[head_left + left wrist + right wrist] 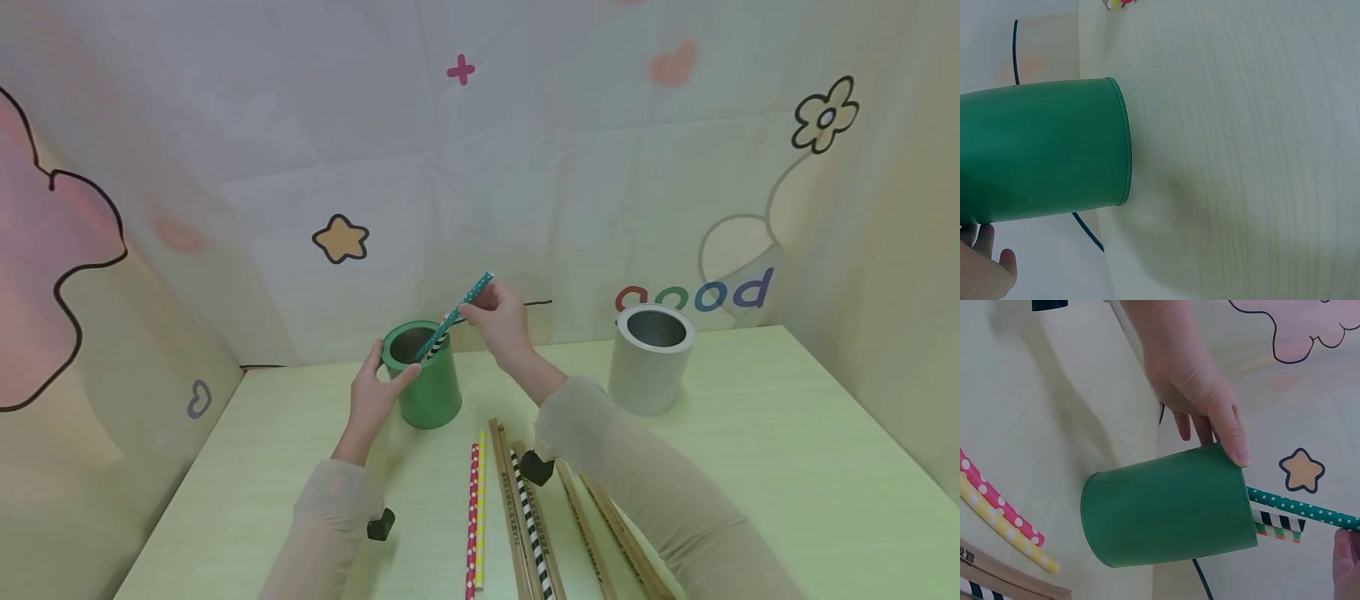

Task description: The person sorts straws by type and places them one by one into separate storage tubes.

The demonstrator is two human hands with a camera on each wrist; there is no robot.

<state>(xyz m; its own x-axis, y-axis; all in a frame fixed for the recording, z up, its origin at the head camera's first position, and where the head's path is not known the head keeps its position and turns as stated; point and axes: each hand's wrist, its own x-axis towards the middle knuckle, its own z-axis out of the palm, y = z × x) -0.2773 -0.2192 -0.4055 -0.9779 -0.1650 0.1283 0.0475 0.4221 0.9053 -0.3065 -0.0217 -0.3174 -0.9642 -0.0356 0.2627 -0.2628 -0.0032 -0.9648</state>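
A green cup (431,392) stands at the back of the table, and my left hand (372,398) holds it at the rim, thumb on the near side and fingers on the far left. My right hand (498,321) pinches the upper part of a teal paper straw (468,298) with white dots. Its lower end is inside the cup, leaning right. Beside it, a black-and-white striped straw (1280,521) and one with green and orange marks (1280,534) poke out of the cup. In the left wrist view, the cup's side (1041,150) and some left fingers (985,244) show.
A white cup (651,371) stands at the back right. In front lie a pink dotted straw (472,517), a yellow straw (481,508), a striped straw (531,521) and several brown paper-wrapped sticks (585,521), partly under the right forearm. A printed cloth (450,192) hangs behind the table.
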